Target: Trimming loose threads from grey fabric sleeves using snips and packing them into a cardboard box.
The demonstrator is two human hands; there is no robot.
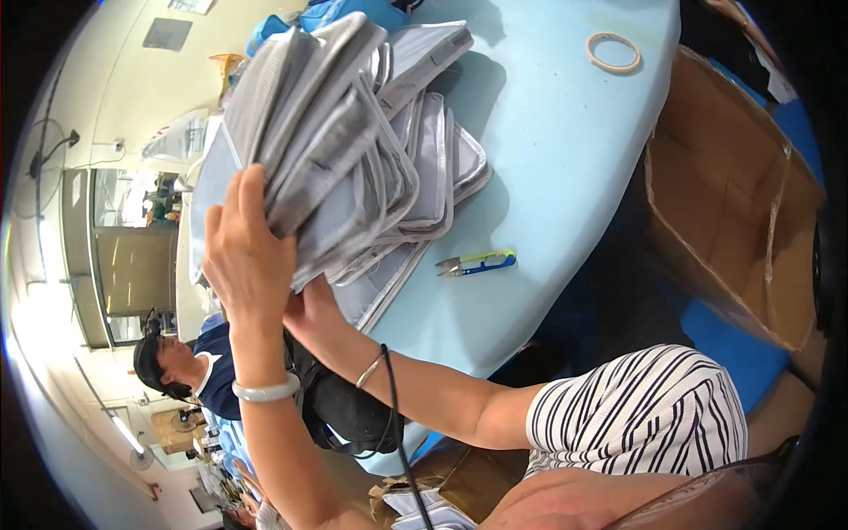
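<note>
From where I stand, the person's left hand is clamped on a thick bunch of grey fabric cases, its fingers spread over the near face, a white bangle on the wrist below. The right hand meets the lower corner of that bunch, just beside the left; its fingertips are partly hidden, so I cannot tell whether they are pinched together on the fabric. The held cases fan up and away from the grip, their piped edges overlapping and tilted. Just to the right of the grip, more grey cases lie piled on the light blue table. Further right, near that pile, rest small thread snips with yellow-green and blue handles. Well apart from the grip, up to the right, lies a ring of tape; beyond the table edge on that side gapes a large cardboard box. Past the top of the bunch I see a blue bag. Below and left of the grip sits a co-worker in a dark cap.
</note>
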